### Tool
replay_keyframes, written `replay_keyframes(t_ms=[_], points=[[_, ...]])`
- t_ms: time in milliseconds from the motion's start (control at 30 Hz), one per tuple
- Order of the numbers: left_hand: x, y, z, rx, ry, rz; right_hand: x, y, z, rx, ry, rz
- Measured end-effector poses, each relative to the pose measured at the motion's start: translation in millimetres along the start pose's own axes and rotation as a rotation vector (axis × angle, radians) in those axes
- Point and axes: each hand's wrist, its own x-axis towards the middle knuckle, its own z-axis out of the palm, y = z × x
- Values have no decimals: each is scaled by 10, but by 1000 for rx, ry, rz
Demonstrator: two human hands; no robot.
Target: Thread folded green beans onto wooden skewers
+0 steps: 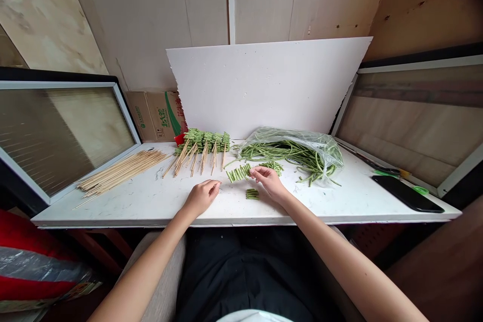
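A row of short-cut green bean pieces (238, 173), side by side like a skewered strip, is held just above the table between my hands. My right hand (267, 181) pinches the right end of this row. My left hand (204, 197) is closed just left of the row, its thumb and fingers together; whatever they grip is too thin or hidden to make out. Below the row lies a small bundle of cut bean pieces (252, 194). Behind my right fingers sits a pile of more cut pieces (273, 167), partly covered.
Finished bean skewers (207, 142) are stacked at the back, sticks facing me. Loose bamboo skewers (124, 171) lie at left. A clear plastic bag (324, 148) holds long green beans (275, 151). A black phone (407, 193) and scissors (385, 168) lie right. A cardboard box (158, 115) stands behind.
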Motion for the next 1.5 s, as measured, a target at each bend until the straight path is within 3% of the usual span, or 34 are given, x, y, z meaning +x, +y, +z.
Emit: replay_keyframes(t_ms=[400,733,1333,1500], points=[[18,-60,20,-57,31,-9,50,24,-36,-35,135,-5],[14,-90,50,-72,33,10,-4,87,-2,-125,-40,19],[24,-54,42,-69,25,-3,13,92,-21,-238,34,8],[37,-36,-11,91,83,7,34,85,-33,-187,125,-15]])
